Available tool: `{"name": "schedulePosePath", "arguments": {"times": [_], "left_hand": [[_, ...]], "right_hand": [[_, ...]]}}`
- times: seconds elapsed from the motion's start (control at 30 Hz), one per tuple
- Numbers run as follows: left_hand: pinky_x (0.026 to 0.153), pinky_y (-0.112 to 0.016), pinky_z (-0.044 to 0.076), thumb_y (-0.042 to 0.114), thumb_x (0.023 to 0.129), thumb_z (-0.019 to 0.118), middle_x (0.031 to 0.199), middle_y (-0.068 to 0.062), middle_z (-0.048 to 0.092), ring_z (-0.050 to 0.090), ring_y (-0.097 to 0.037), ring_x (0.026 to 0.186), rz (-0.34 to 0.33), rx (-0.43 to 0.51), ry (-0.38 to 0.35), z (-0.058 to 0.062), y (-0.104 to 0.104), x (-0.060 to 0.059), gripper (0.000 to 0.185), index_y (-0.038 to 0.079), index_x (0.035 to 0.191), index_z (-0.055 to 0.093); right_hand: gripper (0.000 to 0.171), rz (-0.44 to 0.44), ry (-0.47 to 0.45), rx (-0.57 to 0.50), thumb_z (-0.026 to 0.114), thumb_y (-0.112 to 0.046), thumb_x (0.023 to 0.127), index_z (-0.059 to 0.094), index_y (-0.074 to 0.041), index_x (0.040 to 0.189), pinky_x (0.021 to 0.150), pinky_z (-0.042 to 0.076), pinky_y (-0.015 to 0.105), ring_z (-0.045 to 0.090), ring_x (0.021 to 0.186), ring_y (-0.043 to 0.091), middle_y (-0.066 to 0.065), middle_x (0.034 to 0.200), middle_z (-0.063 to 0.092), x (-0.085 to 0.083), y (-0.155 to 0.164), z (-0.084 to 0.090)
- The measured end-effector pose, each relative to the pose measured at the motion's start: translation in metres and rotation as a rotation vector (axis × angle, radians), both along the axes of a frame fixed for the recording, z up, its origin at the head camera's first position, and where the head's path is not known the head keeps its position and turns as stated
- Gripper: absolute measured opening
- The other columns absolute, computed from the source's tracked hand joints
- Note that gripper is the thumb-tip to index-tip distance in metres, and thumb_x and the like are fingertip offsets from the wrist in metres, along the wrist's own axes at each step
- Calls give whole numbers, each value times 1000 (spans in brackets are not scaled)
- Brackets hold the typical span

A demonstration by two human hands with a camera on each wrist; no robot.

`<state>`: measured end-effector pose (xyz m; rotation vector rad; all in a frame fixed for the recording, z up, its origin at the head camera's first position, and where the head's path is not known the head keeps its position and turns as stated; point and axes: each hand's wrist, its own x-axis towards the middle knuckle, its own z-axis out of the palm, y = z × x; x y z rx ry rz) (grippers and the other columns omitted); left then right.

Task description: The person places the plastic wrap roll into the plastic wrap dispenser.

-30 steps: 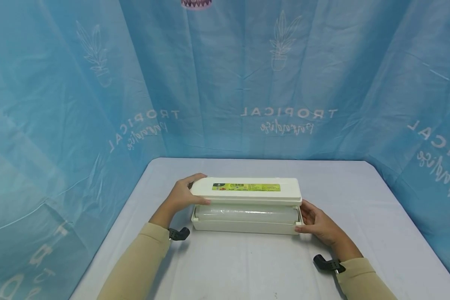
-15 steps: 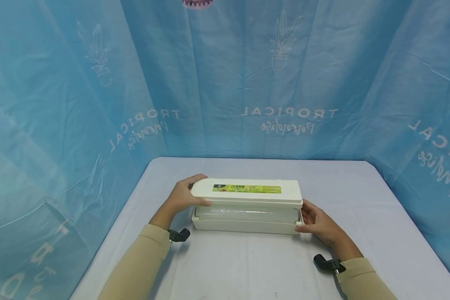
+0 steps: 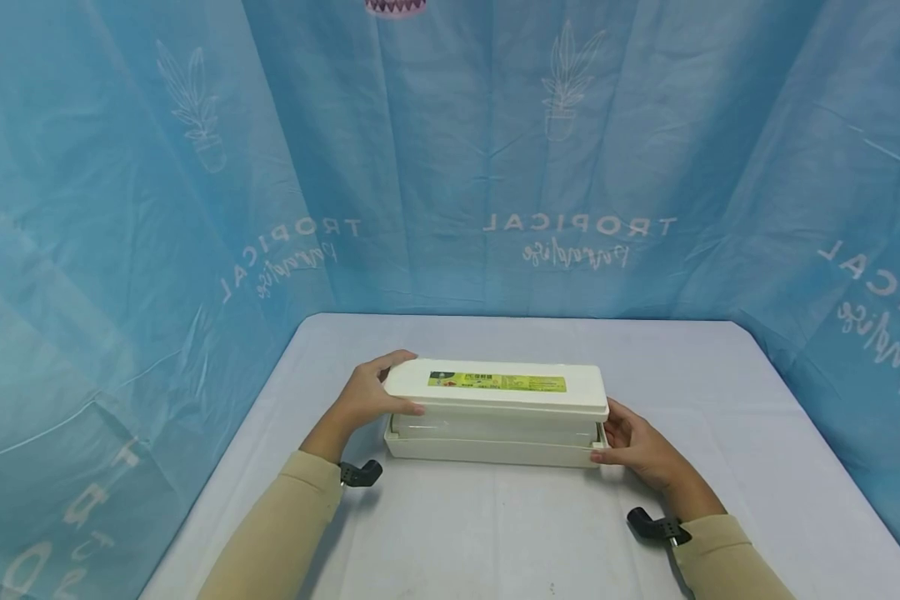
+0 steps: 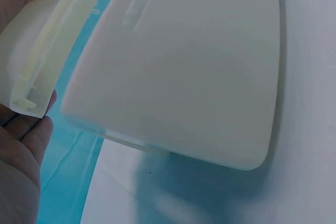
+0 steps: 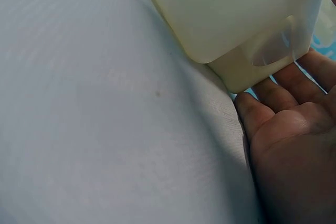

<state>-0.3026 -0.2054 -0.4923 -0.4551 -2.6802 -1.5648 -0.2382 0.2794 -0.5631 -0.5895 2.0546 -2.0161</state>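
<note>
A long cream plastic dispenser box [image 3: 495, 417] lies across the middle of the table, its lid [image 3: 495, 388] with a green label [image 3: 497, 382] hinged down almost onto the base. A clear film roll [image 3: 487, 427] shows through the narrow front slit. My left hand [image 3: 371, 396] grips the lid's left end, thumb on the front edge and fingers over the top. My right hand [image 3: 633, 446] holds the base's right end, thumb at the front corner. The left wrist view shows the box's [image 4: 178, 72] end with my left hand [image 4: 21, 156] beside it. In the right wrist view my right hand [image 5: 286, 129] cups the box corner [image 5: 247, 24].
A pale grey cloth covers the table [image 3: 510, 533], whose rounded far corners meet a blue printed curtain [image 3: 495, 150] hung closely around three sides. Black wrist camera mounts [image 3: 360, 472] sit by both beige sleeves.
The lid has come down under my left hand, narrowing the front gap so much less of the film roll shows. My right hand has stayed at the base's right end.
</note>
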Motion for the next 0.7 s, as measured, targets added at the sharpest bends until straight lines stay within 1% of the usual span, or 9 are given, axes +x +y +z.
{"name": "schedulePosePath", "arguments": {"times": [0.17, 0.27, 0.37, 0.5, 0.57, 0.7], "left_hand": [[107, -52, 51, 48, 53, 107, 139, 6, 64, 59, -24, 129, -7, 1, 5, -2, 1, 1, 103, 19, 143, 66], [106, -53, 51, 47, 53, 106, 138, 6, 65, 59, -23, 128, -9, 1, 8, -4, 1, 1, 104, 17, 144, 65], [105, -53, 51, 46, 54, 106, 137, 6, 65, 60, -23, 127, -16, 6, 12, -5, 1, 2, 104, 15, 145, 65], [106, -53, 51, 45, 55, 106, 137, 5, 65, 60, -24, 127, -24, 13, 25, -6, 2, 2, 103, 14, 145, 65], [106, -52, 51, 44, 55, 107, 139, 5, 64, 59, -24, 129, -26, 16, 28, -7, 2, 2, 104, 15, 145, 64], [107, -52, 50, 45, 56, 106, 141, 5, 63, 57, -24, 131, -27, 17, 20, -8, 3, 3, 106, 14, 147, 63]], "right_hand": [[114, -7, 2, 21, 88, 9, 79, 16, 0, 167, 112, 42, 25, 46, 140, 4, 26, 166, 27, -2, 1, -1], [117, -26, 21, 56, 89, 6, 79, 14, -5, 168, 112, 39, 21, 44, 142, 5, 22, 168, 25, -2, 0, -1], [122, -66, 79, 79, 90, 4, 79, 8, -8, 170, 113, 35, 17, 38, 149, 15, 19, 171, 20, -3, -1, 2], [127, -131, 179, 83, 90, 6, 79, 3, -10, 170, 114, 31, 14, 24, 156, 31, 17, 173, 15, -4, -3, 10], [129, -162, 220, 105, 93, 3, 77, 5, -13, 170, 115, 30, 14, 20, 157, 33, 16, 173, 16, -4, -5, 14], [129, -200, 281, 172, 98, -5, 74, 13, -19, 170, 117, 27, 15, 20, 157, 30, 13, 173, 20, -2, -9, 24]]}}
